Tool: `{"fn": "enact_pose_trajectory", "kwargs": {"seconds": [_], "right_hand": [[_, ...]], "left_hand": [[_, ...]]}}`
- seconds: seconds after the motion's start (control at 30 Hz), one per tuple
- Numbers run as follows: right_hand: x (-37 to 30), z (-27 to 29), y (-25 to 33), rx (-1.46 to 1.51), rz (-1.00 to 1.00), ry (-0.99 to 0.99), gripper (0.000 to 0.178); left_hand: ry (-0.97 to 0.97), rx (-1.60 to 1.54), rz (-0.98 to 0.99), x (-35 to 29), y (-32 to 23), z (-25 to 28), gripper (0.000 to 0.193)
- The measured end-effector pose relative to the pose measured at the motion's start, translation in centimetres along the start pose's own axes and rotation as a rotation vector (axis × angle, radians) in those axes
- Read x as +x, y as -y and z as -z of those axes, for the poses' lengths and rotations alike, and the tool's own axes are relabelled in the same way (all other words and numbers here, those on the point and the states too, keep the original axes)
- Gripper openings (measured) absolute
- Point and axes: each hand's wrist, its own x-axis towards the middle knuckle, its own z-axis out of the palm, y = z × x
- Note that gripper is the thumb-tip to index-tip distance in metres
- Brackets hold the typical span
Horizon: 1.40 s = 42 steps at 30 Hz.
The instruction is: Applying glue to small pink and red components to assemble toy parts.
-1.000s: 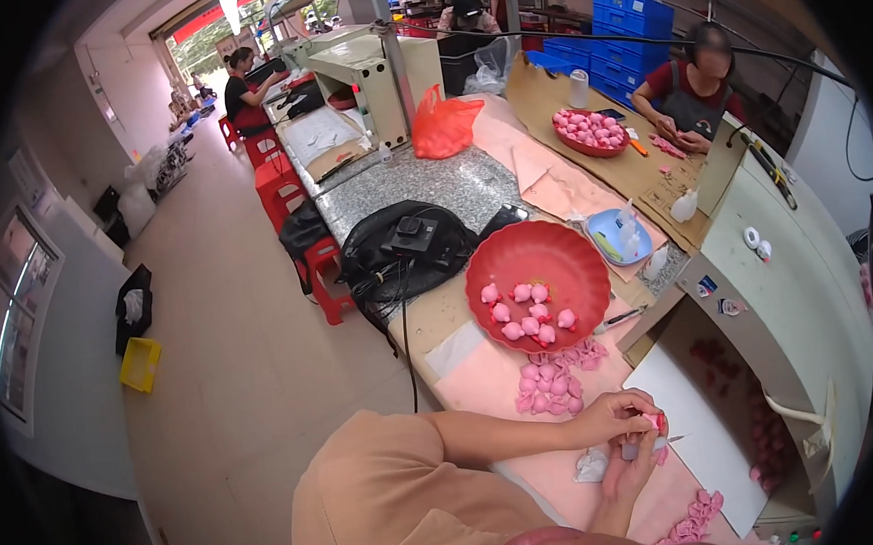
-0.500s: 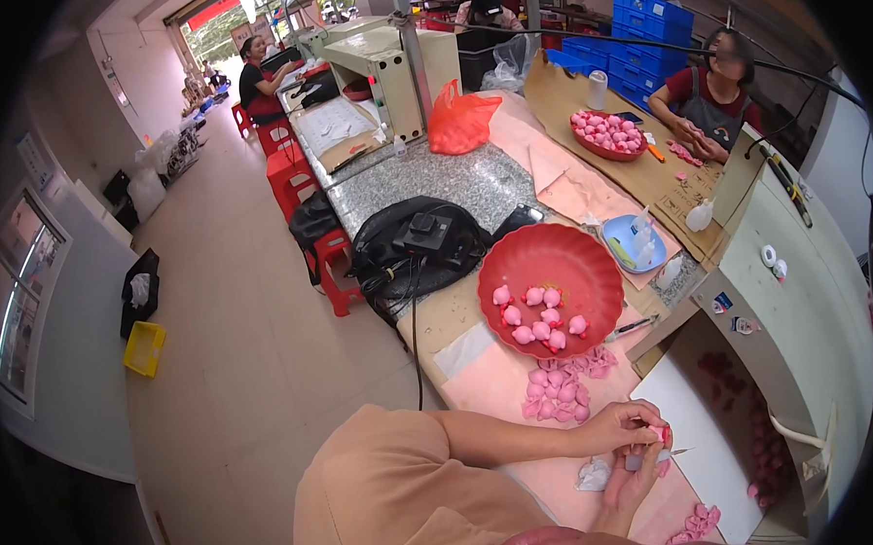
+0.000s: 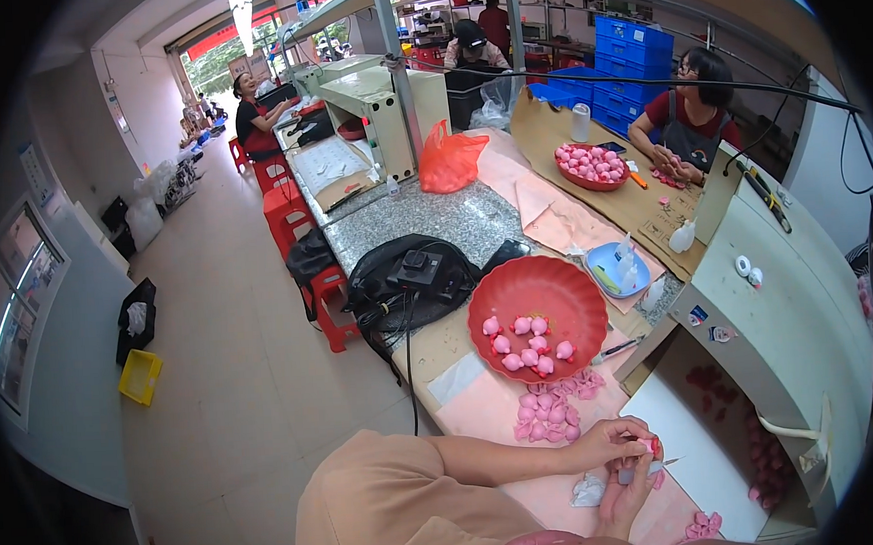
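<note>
My left hand (image 3: 608, 442) pinches a small pink-and-red toy piece (image 3: 650, 445), partly hidden by the fingers. Just below it, my right hand (image 3: 624, 499) is closed around a small translucent squeeze bottle (image 3: 628, 476), its thin needle tip pointing right. Both hands are close together over the pink table covering. Beside the right wrist lies a crumpled white tissue (image 3: 588, 490). A cluster of pink pieces (image 3: 548, 416) rests beyond my left forearm, and several pink frilled pieces (image 3: 703, 526) lie near the lower right.
A red scalloped bowl (image 3: 584, 315) holds several pink toy pieces. Behind it are a blue tray (image 3: 619, 269) with bottles and a black bag (image 3: 404, 303). A pale machine housing (image 3: 780, 326) stands at right. Across the table, a person (image 3: 693, 115) handles pink pieces near another red bowl (image 3: 593, 178).
The whole view has shifted, so the table and bowl appear lower and slightly left. My hands keep the same hold on the toy piece and bottle. The person opposite has turned their head.
</note>
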Motion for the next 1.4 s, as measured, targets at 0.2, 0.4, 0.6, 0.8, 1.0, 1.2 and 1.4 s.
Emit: {"fn": "enact_pose_trajectory", "kwargs": {"seconds": [0.2, 0.4, 0.6, 0.8, 1.0, 1.2, 1.4], "right_hand": [[-0.2, -0.1, 0.2, -0.015, -0.035, -0.016, 0.037], [0.1, 0.6, -0.2, 0.006, -0.040, -0.013, 0.040], [0.0, -0.6, 0.0, -0.019, -0.035, -0.059, 0.040], [-0.1, -0.2, 0.1, -0.025, -0.035, -0.059, 0.039], [-0.2, -0.2, 0.0, -0.022, -0.040, -0.053, 0.040], [-0.1, 0.1, 0.1, -0.010, -0.043, -0.010, 0.043], [-0.3, 0.2, 0.1, -0.030, -0.039, -0.029, 0.047]], "left_hand": [[-0.018, -0.023, 0.002, -0.1, 0.5, 0.2, 0.018], [0.016, -0.032, -0.054, 0.3, 0.9, 0.6, 0.019], [0.027, -0.101, -0.075, 0.4, 0.8, 0.8, 0.018], [0.029, -0.110, -0.059, 0.3, 0.6, 0.5, 0.018], [0.031, -0.109, -0.058, 0.3, 0.7, 0.5, 0.017], [0.029, -0.109, -0.069, 0.3, 0.5, 0.5, 0.017], [0.033, -0.157, -0.046, 0.2, 0.3, 0.4, 0.017]]}}
